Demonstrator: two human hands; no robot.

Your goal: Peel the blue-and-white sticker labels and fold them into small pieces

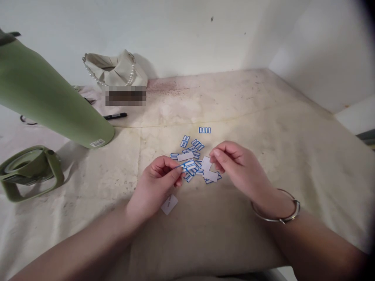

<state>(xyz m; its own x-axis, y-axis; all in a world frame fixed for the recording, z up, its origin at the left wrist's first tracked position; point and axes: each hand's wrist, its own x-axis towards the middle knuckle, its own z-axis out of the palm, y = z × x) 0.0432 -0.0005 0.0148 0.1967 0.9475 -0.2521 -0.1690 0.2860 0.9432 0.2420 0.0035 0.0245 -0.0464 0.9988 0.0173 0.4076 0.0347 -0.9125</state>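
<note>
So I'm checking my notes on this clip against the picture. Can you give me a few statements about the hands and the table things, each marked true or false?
1. The left hand pinches a small blue-bordered white label between thumb and fingers. True.
2. The right hand wears a silver metal bangle at the wrist. True.
3. The tall green metal bottle stands to the right of the hands. False: it is at the left, leaning in the view.
4. The black marker pen is in the right hand's grip. False: it lies on the table near the bottle's base.
5. The loose pile of blue-bordered labels lies on the stained cream table cover. True.
</note>
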